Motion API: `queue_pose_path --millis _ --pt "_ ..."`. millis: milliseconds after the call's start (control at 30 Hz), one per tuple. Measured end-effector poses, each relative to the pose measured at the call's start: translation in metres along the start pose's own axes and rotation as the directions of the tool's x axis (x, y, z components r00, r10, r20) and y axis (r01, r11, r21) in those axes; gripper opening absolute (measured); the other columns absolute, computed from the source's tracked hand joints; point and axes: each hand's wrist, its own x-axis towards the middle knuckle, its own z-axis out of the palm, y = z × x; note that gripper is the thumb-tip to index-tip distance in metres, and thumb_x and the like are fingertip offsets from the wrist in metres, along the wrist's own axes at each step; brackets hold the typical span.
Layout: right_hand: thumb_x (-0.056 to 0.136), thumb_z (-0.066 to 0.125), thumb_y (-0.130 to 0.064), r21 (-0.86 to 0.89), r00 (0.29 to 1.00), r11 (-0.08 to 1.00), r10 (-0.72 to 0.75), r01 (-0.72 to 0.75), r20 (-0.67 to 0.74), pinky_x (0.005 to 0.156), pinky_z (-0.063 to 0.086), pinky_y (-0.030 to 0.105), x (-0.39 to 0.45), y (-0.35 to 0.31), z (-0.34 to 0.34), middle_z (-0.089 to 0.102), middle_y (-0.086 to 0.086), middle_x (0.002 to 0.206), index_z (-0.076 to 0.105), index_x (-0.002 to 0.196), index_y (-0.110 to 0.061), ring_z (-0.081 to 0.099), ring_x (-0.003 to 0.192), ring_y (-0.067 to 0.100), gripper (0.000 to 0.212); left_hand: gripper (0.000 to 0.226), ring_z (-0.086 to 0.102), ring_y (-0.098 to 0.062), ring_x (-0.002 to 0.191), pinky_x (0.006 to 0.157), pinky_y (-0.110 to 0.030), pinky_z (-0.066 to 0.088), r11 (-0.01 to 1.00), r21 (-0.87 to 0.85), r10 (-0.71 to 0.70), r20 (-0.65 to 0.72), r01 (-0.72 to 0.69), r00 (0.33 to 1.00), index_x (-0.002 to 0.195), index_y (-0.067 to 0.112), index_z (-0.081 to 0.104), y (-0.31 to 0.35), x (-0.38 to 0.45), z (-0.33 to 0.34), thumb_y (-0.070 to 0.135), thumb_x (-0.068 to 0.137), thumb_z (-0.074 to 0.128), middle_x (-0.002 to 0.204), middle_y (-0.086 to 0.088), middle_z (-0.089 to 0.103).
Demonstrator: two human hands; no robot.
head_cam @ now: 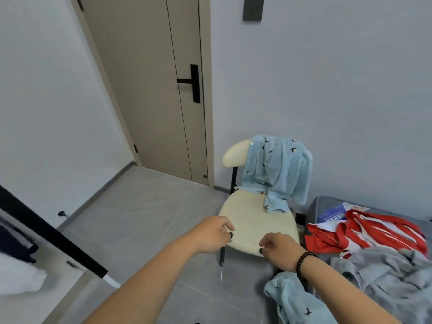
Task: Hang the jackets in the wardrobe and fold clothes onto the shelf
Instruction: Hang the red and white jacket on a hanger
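A light blue garment with small dark bird prints point(275, 169) hangs over the back of a cream chair point(254, 220) and trails onto its seat. A second light blue piece point(294, 300) lies crumpled at the lower right, under my right forearm. On the bed to the right lie a red and white jacket point(364, 232) and a grey garment point(385, 277). My left hand point(212, 232) hovers at the seat's front left edge, fingers loosely curled, holding nothing I can make out. My right hand point(278, 249), with a bead bracelet on its wrist, hovers over the seat's front edge, also loosely curled.
At the left edge an open wardrobe shows a black frame bar point(46, 230), a dark garment point(14, 244) and a white one point(18, 274). A closed beige door point(149, 90) with a black handle stands behind. Grey floor point(140, 218) lies between wardrobe and chair.
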Motion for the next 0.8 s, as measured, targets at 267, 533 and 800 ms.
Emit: queue_pose_path --millis 267,533,800 --pt "0.088 0.058 -0.017 0.252 0.957 0.967 0.089 -0.017 -0.275 0.070 0.039 0.018 0.065 0.032 -0.071 0.061 -0.012 0.087 0.064 0.089 -0.026 0.056 0.077 0.008 0.011 0.022 0.066 -0.006 0.074 0.081 -0.032 0.052 0.995 -0.096 -0.002 0.084 0.010 0.996 0.102 0.021 0.059 0.029 0.094 -0.020 0.008 0.091 0.046 0.082 0.010 0.068" --pt "0.090 0.059 -0.020 0.272 0.940 0.961 0.142 -0.056 -0.309 0.065 0.042 0.016 0.193 0.056 -0.141 0.055 0.000 0.116 0.064 0.102 -0.021 0.060 0.088 0.013 0.013 0.018 0.067 -0.008 0.079 0.091 -0.037 0.052 0.977 -0.213 0.005 0.056 0.007 0.998 0.107 0.020 0.059 0.057 0.241 -0.085 0.011 0.094 0.050 0.092 0.007 0.070" --pt "0.090 0.059 -0.020 0.264 0.952 0.962 0.147 -0.075 -0.267 0.075 0.041 0.017 0.308 0.064 -0.177 0.047 -0.002 0.118 0.061 0.106 -0.022 0.058 0.091 0.013 0.016 0.021 0.070 -0.002 0.076 0.055 -0.011 0.043 0.970 -0.242 -0.019 0.013 0.021 1.000 0.104 0.024 0.061 0.072 0.360 -0.147 0.009 0.091 0.051 0.092 0.007 0.074"
